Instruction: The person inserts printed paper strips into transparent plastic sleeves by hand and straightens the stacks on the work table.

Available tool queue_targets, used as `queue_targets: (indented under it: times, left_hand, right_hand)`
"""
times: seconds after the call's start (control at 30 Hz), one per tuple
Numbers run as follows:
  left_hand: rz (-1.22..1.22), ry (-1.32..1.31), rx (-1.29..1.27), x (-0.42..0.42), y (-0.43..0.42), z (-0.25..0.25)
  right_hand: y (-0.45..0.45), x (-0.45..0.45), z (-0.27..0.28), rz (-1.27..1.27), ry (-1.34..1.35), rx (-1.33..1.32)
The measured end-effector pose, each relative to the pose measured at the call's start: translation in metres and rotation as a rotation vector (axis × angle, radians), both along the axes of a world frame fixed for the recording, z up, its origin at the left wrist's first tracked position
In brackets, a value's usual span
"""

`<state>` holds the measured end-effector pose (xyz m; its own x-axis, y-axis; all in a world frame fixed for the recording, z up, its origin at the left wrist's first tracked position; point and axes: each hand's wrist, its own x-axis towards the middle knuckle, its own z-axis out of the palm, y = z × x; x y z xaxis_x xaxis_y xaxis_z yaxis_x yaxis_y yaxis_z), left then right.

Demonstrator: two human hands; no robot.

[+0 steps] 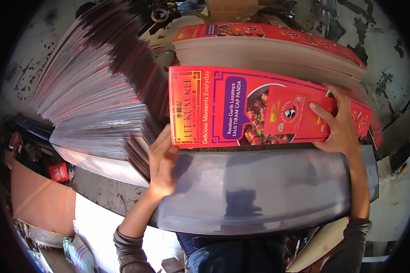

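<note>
A long red printed card (pixel 228 109) with "Lee Kum Kee" lettering and food pictures is tilted up in front of me. My left hand (pixel 161 157) grips its lower left corner, fingers behind and thumb near the edge. At the other end, my right hand (pixel 339 123) holds the card's right side, with fingers over the top edge and on the front. A smaller red panel with a panda logo (pixel 287 111) shows on the card; I cannot tell whether it is a separate piece. Below the card lies a stack of clear plastic sheets (pixel 255 191).
Behind the card stands a thick stack of similar red printed cards (pixel 269 54). To the left, a tall fanned pile of sheets (pixel 95 91) leans over. A small red box (pixel 58 172) sits at the lower left, near an orange-brown panel (pixel 43 193).
</note>
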<state>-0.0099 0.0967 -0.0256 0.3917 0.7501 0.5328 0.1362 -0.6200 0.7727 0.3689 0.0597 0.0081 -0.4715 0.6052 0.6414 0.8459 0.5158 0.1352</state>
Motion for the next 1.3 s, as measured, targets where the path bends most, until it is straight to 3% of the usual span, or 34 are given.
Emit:
queue_targets:
  times: [0.03, 0.2, 0.33, 0.43, 0.5, 0.53, 0.6, 0.67, 0.73, 0.77, 0.87, 1.3]
  left_hand:
    - [0.03, 0.049, 0.122, 0.002, 0.001, 0.003]
    - [0.166, 0.193, 0.157, 0.005, -0.008, 0.013]
    - [0.133, 0.172, 0.227, 0.005, -0.005, 0.007]
    - [0.042, -0.009, 0.328, 0.008, -0.002, 0.007]
    - [0.082, 0.165, 0.09, 0.007, -0.006, 0.013]
    - [0.072, 0.159, 0.092, 0.006, -0.005, 0.016]
    - [0.088, 0.465, -0.068, 0.005, -0.002, 0.021]
    - [0.113, 0.484, 0.006, 0.009, -0.005, 0.016]
    - [0.175, 0.669, 0.118, 0.013, -0.01, 0.019]
    - [0.189, 0.689, 0.288, 0.014, -0.009, 0.016]
    - [0.153, 0.756, 0.482, 0.017, -0.009, 0.015]
    - [0.036, 0.719, 0.506, 0.023, -0.011, 0.011]
  right_hand:
    - [0.0, 0.0, 0.001, -0.023, -0.013, -0.024]
    - [-0.001, 0.0, 0.002, -0.057, -0.021, -0.065]
    - [-0.002, 0.001, 0.003, -0.066, -0.032, -0.096]
    - [-0.002, 0.001, 0.001, -0.067, -0.03, -0.093]
    - [-0.004, 0.001, 0.001, -0.081, -0.03, -0.079]
    - [-0.005, 0.001, 0.002, -0.135, -0.057, -0.093]
    - [-0.006, 0.001, 0.003, -0.2, -0.09, -0.106]
    - [-0.004, 0.001, 0.0, -0.232, -0.095, -0.106]
    - [-0.003, 0.001, -0.001, -0.246, -0.098, -0.106]
    - [-0.002, 0.001, -0.002, -0.248, -0.098, -0.108]
    - [0.0, -0.001, -0.003, -0.274, -0.132, -0.101]
    - [0.005, 0.0, -0.005, -0.243, -0.168, -0.16]
